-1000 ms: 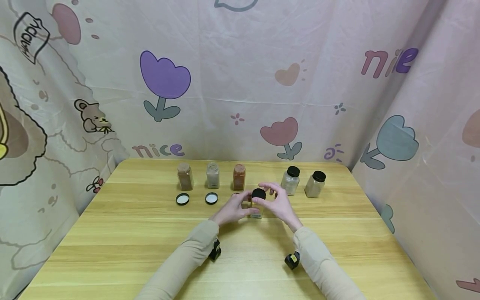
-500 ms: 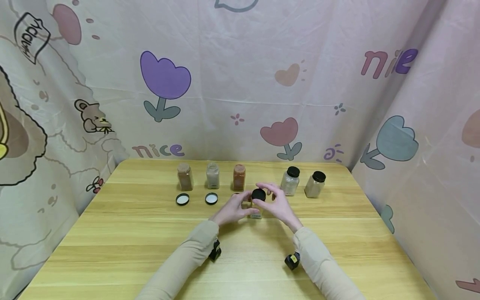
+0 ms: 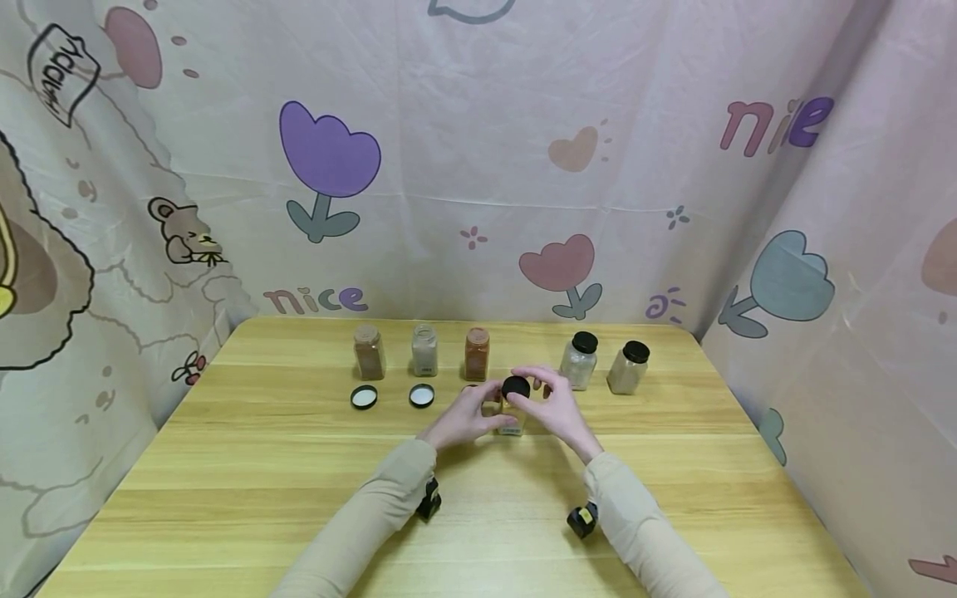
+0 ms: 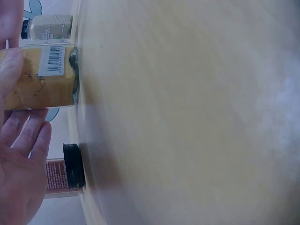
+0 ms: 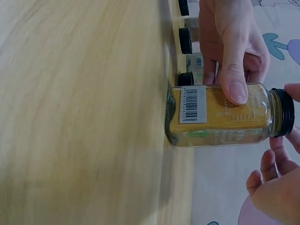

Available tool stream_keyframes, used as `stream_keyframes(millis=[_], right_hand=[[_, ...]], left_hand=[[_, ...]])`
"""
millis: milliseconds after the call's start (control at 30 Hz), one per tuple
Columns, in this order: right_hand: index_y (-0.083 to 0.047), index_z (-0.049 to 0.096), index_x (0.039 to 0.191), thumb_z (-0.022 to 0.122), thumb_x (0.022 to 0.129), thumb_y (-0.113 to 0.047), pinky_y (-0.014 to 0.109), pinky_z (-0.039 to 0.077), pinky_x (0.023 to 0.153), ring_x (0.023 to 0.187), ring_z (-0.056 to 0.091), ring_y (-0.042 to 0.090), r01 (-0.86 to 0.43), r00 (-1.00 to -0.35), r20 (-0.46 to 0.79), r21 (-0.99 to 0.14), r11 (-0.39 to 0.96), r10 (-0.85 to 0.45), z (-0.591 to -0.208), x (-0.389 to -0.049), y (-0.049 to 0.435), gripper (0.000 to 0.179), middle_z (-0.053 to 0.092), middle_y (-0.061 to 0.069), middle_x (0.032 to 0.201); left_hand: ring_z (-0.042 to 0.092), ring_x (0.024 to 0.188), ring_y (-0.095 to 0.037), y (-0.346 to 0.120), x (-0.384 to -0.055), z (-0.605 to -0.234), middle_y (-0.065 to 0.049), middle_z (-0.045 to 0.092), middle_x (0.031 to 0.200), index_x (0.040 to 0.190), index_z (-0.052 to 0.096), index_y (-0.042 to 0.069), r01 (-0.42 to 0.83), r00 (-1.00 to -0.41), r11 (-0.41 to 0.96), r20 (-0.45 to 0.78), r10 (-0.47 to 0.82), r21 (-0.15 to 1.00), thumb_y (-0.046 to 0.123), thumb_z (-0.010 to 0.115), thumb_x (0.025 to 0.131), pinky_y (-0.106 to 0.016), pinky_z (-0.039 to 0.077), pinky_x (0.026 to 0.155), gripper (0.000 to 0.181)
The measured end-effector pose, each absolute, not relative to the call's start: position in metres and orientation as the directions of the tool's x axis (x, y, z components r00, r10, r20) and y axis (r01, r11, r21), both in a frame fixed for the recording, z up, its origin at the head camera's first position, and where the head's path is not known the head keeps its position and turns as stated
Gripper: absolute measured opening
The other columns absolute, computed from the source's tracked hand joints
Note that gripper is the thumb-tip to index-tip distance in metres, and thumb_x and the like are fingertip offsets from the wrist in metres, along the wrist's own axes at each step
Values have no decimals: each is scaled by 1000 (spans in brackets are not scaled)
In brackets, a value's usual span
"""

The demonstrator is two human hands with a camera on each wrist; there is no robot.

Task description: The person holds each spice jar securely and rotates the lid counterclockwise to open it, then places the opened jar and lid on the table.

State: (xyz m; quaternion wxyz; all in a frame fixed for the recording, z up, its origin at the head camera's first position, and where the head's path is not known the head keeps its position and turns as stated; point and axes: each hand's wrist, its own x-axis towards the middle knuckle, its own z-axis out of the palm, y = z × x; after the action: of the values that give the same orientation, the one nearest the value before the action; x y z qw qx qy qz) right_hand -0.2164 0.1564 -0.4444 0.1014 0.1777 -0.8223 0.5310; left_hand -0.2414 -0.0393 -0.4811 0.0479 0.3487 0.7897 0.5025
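A square glass spice jar [image 5: 220, 133] of yellow powder stands upright at the middle of the table, its barcode label [image 4: 51, 61] facing me. My left hand [image 3: 465, 415] grips its body from the left, thumb across the near face in the right wrist view. From the right, my right hand [image 3: 559, 411] pinches the black screw lid [image 5: 285, 112] between thumb and fingers. A band of threaded glass neck shows under the lid in the right wrist view. The lid's far side is hidden by fingers.
Behind stand uncapped jars of brown [image 3: 370, 355], pale [image 3: 424, 353] and red powder [image 3: 477, 355]. Black lids [image 3: 364, 397] [image 3: 422, 395] lie before the first two; another is mostly hidden by my left hand. Capped jars [image 3: 579, 363] [image 3: 627, 370] stand at right, near my right hand.
My right fingers and thumb shift slightly around the lid. The jar and my left hand stay in place.
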Motion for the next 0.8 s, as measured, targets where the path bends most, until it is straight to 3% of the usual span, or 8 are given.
stream_keyframes(millis=[133, 300, 533, 800], right_hand=[[-1, 68, 124, 79, 84, -8, 24, 34, 71, 88, 44, 16, -394, -918, 344, -843, 365, -198, -443, -215, 156, 42, 66, 19, 118], [-9, 69, 125, 83, 81, -14, 26, 32, 73, 94, 43, 32, -343, -939, 300, -856, 388, -169, -443, -215, 155, 46, 64, 15, 114], [-6, 70, 121, 82, 82, -12, 27, 32, 74, 95, 44, 36, -348, -938, 309, -851, 394, -161, -443, -214, 156, 41, 65, 15, 111], [-3, 68, 125, 80, 84, -9, 27, 33, 74, 92, 44, 25, -381, -924, 328, -840, 387, -197, -444, -216, 156, 44, 66, 18, 119]], left_hand=[[66, 120, -28, -39, -241, -481, -12, 67, 132, 136, 56, 7, 505, -753, 260, 273, 599, 823, 19, 75, 91, -48, 51, 108, 50], [65, 122, -31, -39, -241, -480, -14, 68, 131, 133, 57, 5, 494, -758, 262, 262, 598, 829, 20, 75, 91, -50, 51, 107, 48], [64, 122, -30, -39, -241, -480, -14, 66, 133, 136, 56, 6, 487, -758, 262, 255, 600, 833, 20, 75, 92, -50, 50, 109, 50], [65, 120, -28, -40, -242, -481, -11, 68, 131, 135, 57, 7, 485, -765, 276, 250, 593, 829, 20, 76, 91, -49, 50, 108, 49]])
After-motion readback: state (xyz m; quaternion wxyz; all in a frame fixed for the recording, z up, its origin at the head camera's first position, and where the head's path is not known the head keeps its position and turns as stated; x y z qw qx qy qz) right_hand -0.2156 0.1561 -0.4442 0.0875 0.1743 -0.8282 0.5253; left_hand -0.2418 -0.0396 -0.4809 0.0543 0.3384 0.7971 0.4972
